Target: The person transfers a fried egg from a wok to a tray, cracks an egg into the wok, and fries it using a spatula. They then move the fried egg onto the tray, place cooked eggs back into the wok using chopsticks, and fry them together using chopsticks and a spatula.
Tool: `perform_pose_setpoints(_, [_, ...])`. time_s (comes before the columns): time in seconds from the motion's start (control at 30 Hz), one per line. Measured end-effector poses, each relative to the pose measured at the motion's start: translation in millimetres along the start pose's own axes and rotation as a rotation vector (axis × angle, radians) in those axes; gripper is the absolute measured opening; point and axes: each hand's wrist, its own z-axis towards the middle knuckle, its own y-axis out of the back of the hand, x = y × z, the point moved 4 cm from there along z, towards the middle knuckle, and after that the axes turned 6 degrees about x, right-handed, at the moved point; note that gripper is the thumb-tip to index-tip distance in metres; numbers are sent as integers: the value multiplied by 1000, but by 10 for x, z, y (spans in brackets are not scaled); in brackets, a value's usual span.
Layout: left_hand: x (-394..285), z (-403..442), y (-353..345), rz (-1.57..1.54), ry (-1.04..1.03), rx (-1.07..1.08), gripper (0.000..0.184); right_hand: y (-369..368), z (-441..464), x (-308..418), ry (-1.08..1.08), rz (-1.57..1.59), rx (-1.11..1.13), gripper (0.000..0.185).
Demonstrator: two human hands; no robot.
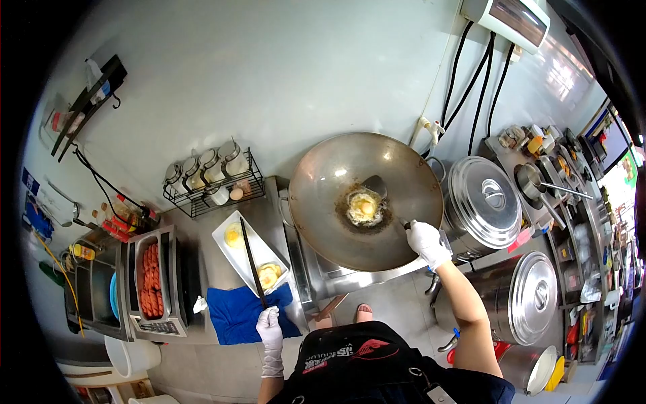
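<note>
The left hand [270,328], in a white glove, has its fingers closed around the lower end of the chopsticks [252,260]. They are long and dark, and their long axis runs away from the person, leaning a little left, over the plate [240,258]; the tips point toward its far end. Whether they touch it, I cannot tell. The plate lies on the tabletop [208,252], its own long axis slanting from far left to near right, with one fried egg at each end. Its near end is by the blue cloth [235,316].

The gloved right hand [428,244] reaches over the near right rim of the wok [330,232], fingers wrapped around the handle of the spatula [376,184]. The spatula points away and to the left, its dark blade just beyond the egg [364,207] near the wok's middle. The stretch between blade and hand blends into the metal and is hard to make out; the grip hides the handle's end. Both forearms are partly cut off or hidden low down.
</note>
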Motion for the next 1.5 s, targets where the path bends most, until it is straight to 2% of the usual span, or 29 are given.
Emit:
perform_pose_setpoints(0.17, [-6,-25,24,7,0,-18,13,-78,94,-118,-89,31,35,22])
perform_pose_setpoints(0.43, [99,-90,69,12,17,-16,14,127,-4,-216,-109,-13,85,25])
perform_pose_setpoints(0.57, [83,-53,22,6,24,-2,14,260,-121,-41,29,-75,-12,23])
perform_pose_setpoints(0.7, [-14,-10,-31,-3,9,9,14,233,-120,19,37,-200,-101,19])
perform_pose_setpoints(0.9, [32,-14,3,19,8,8,14,137,-31,-187,-116,-231,-49,22])
perform_pose_setpoints(1.1, [78,-66,46,25,17,5,14,91,0,-252,-89,-255,-78,20])
perform_pose_setpoints(1.23, [75,-59,57,30,8,-2,14,72,1,-207,-63,-212,-104,17])
perform_pose_setpoints(1.3, [87,-54,52,18,2,-5,14,58,3,-118,-28,-188,-120,22])
perform_pose_setpoints(1.5, [91,-57,48,16,4,-4,14,-65,87,-35,-16,26,-32,22])
